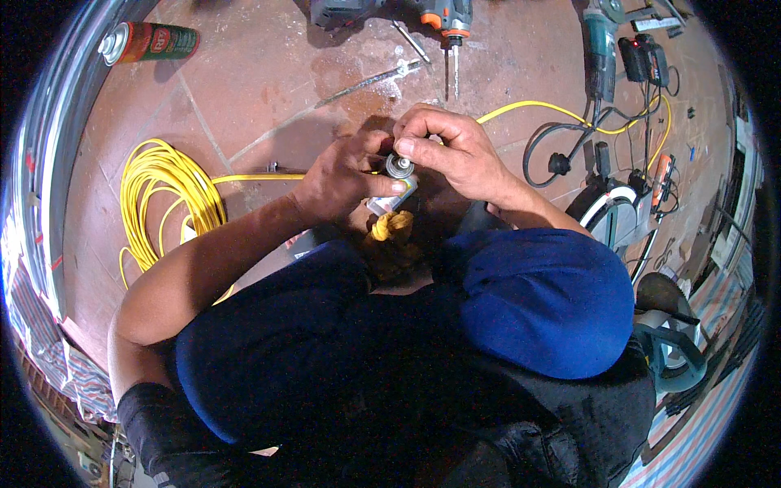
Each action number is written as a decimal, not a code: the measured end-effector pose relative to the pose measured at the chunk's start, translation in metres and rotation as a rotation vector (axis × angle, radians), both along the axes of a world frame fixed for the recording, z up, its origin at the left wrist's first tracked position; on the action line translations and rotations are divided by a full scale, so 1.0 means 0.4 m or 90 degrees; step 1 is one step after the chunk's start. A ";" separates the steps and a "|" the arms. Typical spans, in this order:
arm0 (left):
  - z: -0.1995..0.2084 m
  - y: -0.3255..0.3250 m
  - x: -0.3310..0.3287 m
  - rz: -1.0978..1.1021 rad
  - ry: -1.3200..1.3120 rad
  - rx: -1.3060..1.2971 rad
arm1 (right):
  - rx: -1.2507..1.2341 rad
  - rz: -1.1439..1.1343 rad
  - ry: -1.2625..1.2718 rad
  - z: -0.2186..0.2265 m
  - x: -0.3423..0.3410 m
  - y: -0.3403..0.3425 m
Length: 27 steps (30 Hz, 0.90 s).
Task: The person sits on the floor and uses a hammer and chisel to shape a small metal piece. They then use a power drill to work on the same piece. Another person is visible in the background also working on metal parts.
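My left hand (340, 177) is wrapped round a spray can (398, 169) between my knees, its metal top facing up at me. Right above that top, the thumb and fingers of my right hand (457, 156) are pinched together. Whatever is between those fingertips, if anything, is too small to make out. Just below the can is a bunched yellow cloth (392, 226), partly in shadow. A yellow cable (260, 176) lies on the floor behind my hands, running out to both sides.
A coil of yellow cable (167, 195) lies at left, with a red-green spray can (154, 42) beyond it. An orange-grey power drill (449, 20) and a metal rod (370, 83) lie ahead. At right are an angle grinder (600, 53), black cords and a circular saw (679, 358).
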<state>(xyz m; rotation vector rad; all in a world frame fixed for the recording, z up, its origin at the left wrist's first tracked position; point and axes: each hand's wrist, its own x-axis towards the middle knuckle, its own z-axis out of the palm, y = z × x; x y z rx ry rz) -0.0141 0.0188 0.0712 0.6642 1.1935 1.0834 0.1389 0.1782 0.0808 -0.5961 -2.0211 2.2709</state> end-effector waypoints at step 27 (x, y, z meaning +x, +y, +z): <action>0.018 0.001 -0.016 0.004 0.039 -0.076 | -0.138 -0.009 -0.015 0.005 0.008 0.020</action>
